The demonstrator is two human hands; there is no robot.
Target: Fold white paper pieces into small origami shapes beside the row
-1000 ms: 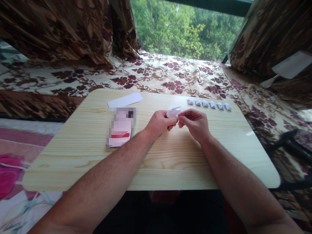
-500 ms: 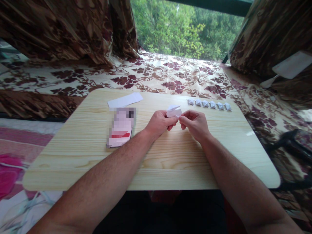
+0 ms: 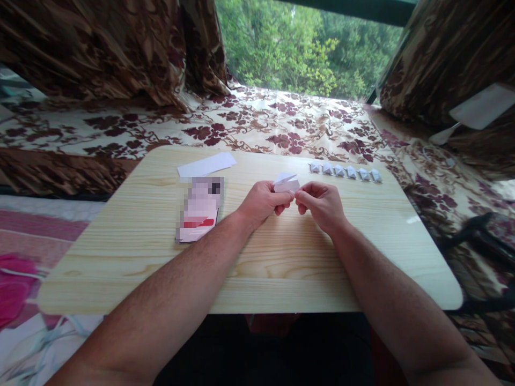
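White paper (image 3: 287,183), partly folded, is held up between both hands over the middle of the tabletop, toward its far half.

Nearest, dark clothing (image 3: 261,354) is seen below the near edge of the light wood-grain tabletop (image 3: 281,268). At the lower left, pale cables (image 3: 52,335) and a bright pink cloth (image 3: 16,292) are seen beside the tabletop. Both bare forearms are reached across the near half of the wood.

Farther in, the paper's left part is clasped by the left hand (image 3: 267,202), with the thumb laid along its lower edge. At the lower right edge, the paper is pinched by the right hand (image 3: 321,202), its thumb and forefinger brought together; the fold there is too small to be made out.

To the left of the left hand, a flat pinkish item (image 3: 199,209) is laid on the wood, its face blurred by pixelation. Just beyond it, white paper strips (image 3: 207,164) are placed overlapping. At the far right, six small folded pieces (image 3: 345,172) are set in a row.

Past the tabletop, a floral cloth (image 3: 287,120) is spread, framed by brown patterned curtains (image 3: 120,53). Farthest off, green foliage (image 3: 298,48) is seen between the curtains.
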